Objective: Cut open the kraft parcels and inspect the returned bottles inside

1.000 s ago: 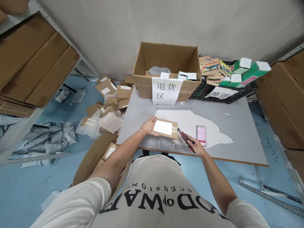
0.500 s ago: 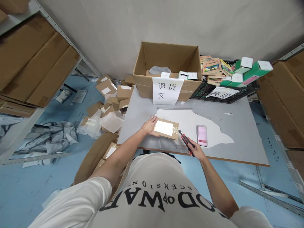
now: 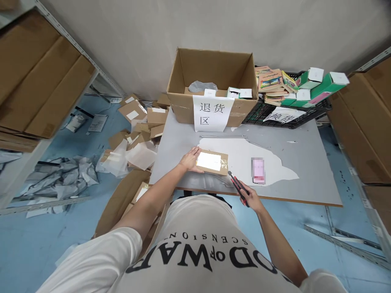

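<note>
The left hand (image 3: 190, 159) lies flat, fingers open, on a small parcel (image 3: 211, 162) on the table (image 3: 305, 162). The right hand (image 3: 251, 197) grips a knife (image 3: 237, 186) beside it. Behind the parcel, a big box (image 3: 214, 81) holds a bag (image 3: 198, 86) and small packs (image 3: 240, 93).

Pink item (image 3: 258, 170) on table blurred; knife (image 3: 237, 186) rear hidden inside right hand (image 3: 252, 198).

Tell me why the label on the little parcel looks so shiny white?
In the head view, room light glares off the taped label on the cardboard parcel under the left hand, washing out its print; the pink item beside the utility knife in the right hand is blurred; shelf edges bow outward.
</note>
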Tool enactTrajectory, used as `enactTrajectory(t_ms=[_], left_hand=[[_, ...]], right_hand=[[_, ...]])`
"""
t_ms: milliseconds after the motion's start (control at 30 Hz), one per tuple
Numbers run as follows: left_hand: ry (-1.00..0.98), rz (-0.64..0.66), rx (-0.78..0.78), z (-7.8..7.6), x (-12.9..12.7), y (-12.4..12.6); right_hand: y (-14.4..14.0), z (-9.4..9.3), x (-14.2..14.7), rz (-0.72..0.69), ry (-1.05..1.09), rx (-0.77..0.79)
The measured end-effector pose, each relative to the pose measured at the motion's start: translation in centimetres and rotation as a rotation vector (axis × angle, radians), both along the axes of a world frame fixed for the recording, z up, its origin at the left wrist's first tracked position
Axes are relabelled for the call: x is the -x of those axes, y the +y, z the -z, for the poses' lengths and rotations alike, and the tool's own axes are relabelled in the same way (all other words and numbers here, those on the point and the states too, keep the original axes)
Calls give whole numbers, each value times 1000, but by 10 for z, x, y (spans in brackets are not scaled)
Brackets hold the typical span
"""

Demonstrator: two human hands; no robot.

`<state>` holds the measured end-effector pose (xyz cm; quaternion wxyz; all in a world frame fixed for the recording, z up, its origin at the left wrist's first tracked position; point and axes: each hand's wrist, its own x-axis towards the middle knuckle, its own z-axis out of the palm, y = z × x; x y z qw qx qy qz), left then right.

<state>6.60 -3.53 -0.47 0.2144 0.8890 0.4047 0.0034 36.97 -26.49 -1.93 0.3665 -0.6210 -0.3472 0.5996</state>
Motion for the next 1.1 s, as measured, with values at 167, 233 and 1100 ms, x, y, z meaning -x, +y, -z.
enactTrajectory(t_ms=[167, 233, 1100], left_hand=[[-11, -8, 8, 1, 0, 0], [-21, -25, 3, 1, -1, -1], [-822, -736, 1121, 2, 31, 28]], right_hand=[[-7, 0, -2, 28, 25, 34], [-8, -1, -7, 63, 20, 37], [92, 1, 70, 592, 345, -69]])
